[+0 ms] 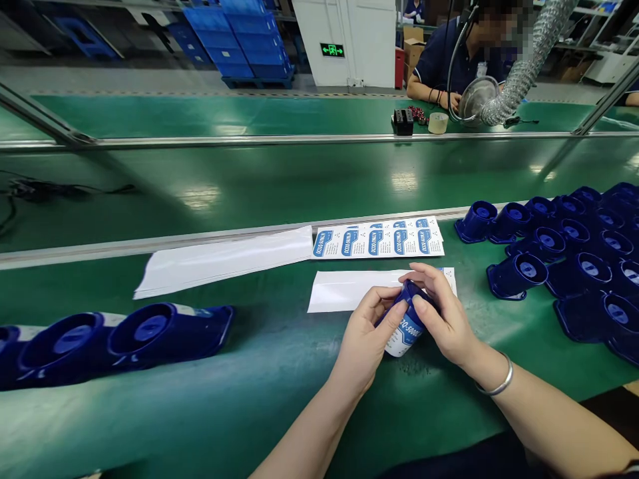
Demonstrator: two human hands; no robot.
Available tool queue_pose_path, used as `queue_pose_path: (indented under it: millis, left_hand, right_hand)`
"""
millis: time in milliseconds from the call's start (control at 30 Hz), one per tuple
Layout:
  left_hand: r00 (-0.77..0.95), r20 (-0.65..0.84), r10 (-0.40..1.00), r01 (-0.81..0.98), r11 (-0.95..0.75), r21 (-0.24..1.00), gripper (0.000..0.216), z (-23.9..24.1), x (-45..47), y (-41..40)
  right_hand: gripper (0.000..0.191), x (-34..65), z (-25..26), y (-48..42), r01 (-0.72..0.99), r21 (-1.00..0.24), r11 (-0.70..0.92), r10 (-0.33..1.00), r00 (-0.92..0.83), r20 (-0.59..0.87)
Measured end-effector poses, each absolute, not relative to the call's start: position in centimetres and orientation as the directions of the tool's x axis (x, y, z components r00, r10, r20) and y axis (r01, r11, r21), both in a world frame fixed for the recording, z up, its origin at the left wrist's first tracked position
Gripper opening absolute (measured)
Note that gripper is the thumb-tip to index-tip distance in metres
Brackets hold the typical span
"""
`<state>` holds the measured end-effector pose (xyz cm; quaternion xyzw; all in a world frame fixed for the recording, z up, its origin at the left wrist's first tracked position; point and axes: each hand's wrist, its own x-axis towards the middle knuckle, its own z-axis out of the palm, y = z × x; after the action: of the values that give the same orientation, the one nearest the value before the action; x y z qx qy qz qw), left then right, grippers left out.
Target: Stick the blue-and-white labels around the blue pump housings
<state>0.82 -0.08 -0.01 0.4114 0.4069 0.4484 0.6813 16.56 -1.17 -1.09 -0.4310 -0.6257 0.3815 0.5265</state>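
Note:
Both my hands grip one dark blue plastic housing (410, 293), tilted above the green bench. A white-and-blue label (403, 336) lies against its near side. My left hand (370, 327) closes on the housing's left side, thumb at the label's edge. My right hand (444, 318) holds the right side, its thumb near the label's upper right and its fingers over the top. Right behind my hands lies a mostly blank white label sheet (344, 291), partly covered by my fingers. Farther back is a sheet of printed labels (378, 239).
Long white backing strips (229, 261) lie left of the printed sheet. Several blue housings (528, 269) stand at right, and others (150, 332) at left. A metal rail (319, 140) crosses behind. Across it, a person (459, 60) works by a flexible duct (529, 70).

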Motion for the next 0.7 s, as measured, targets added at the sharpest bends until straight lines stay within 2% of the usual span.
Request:
queue_pose_path:
  millis: [300,500,700]
  left_hand:
    - [0.306,0.037,0.951,0.021,-0.046,0.999,0.026,0.0,0.8,-0.4]
    - [0.288,0.208,0.935,0.203,-0.272,0.941,0.035,-0.6,0.9,-0.5]
    - [0.309,0.241,0.920,0.360,-0.348,0.865,0.047,-1.3,1.3,-0.7]
  right_hand:
    - [0.041,16.5,-0.8,-1.5,0.156,-0.950,0.269,0.963,-0.027,0.269]
    - [0.038,16.3,-0.7,-1.7,0.195,-0.942,0.271,0.962,-0.023,0.272]
    - [0.037,16.1,-0.6,-1.8,0.218,-0.945,0.243,0.969,-0.013,0.246]
